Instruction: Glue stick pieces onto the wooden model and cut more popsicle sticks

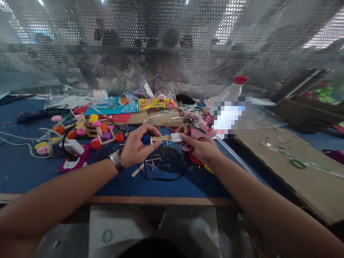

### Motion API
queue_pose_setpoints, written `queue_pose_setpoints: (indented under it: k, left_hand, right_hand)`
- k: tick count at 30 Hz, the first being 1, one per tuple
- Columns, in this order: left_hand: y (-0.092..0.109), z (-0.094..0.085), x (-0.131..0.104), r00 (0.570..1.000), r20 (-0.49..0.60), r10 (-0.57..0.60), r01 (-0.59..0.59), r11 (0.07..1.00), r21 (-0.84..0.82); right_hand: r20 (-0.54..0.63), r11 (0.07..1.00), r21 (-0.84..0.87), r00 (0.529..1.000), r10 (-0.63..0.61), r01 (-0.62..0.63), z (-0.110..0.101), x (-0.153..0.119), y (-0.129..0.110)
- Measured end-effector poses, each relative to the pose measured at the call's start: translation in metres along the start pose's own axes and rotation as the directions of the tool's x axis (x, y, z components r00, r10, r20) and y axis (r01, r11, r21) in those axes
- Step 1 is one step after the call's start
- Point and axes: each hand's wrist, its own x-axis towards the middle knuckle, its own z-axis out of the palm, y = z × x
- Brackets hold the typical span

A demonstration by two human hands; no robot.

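Note:
Between my two hands is a small piece made of thin wooden sticks (162,138). My left hand (138,143) pinches its left end with thumb and fingers, close to a round blue piece (146,139). The fingers of my right hand (197,143) are closed on a small white block (176,137) at the right end of the sticks. Just beyond my right hand lies a pink glue gun (200,129) with a clump of grey stuff at its front. Below the sticks, a black cable (163,178) curves over the blue table (107,186).
Stick models with coloured discs (100,136) stand at the left, near a purple power strip (76,163). A red-capped bottle (236,87) and a bright phone screen (228,116) are behind my right hand. Cardboard (282,161) lies at the right.

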Motion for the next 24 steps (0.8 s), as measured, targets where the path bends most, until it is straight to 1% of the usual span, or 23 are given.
queue_pose_setpoints:
  k: [8,13,16,20,24]
  left_hand:
    - [0.001,-0.003,0.0,1.0,0.015,-0.025,0.025,1.0,0.01]
    - [0.001,-0.005,0.001,0.999,0.013,-0.039,0.038,0.999,0.018]
    - [0.0,-0.006,0.001,0.998,-0.011,-0.054,0.054,0.999,0.003]
    - [-0.001,-0.006,0.0,0.995,-0.062,-0.081,0.08,0.997,-0.02]
    - [-0.002,-0.005,0.0,0.991,-0.08,-0.108,0.104,0.993,-0.057]
  right_hand:
    - [0.004,0.999,-0.04,1.0,-0.014,0.014,-0.007,0.002,0.006]
    - [0.011,0.999,-0.049,1.0,0.02,-0.019,-0.006,0.001,0.006]
    - [0.027,0.998,-0.049,0.998,0.049,-0.047,-0.003,0.004,0.001]
    - [0.082,0.996,-0.055,0.994,0.072,-0.068,0.0,0.013,-0.006]
    - [0.106,0.996,-0.057,0.992,0.075,-0.07,0.0,0.022,-0.006]
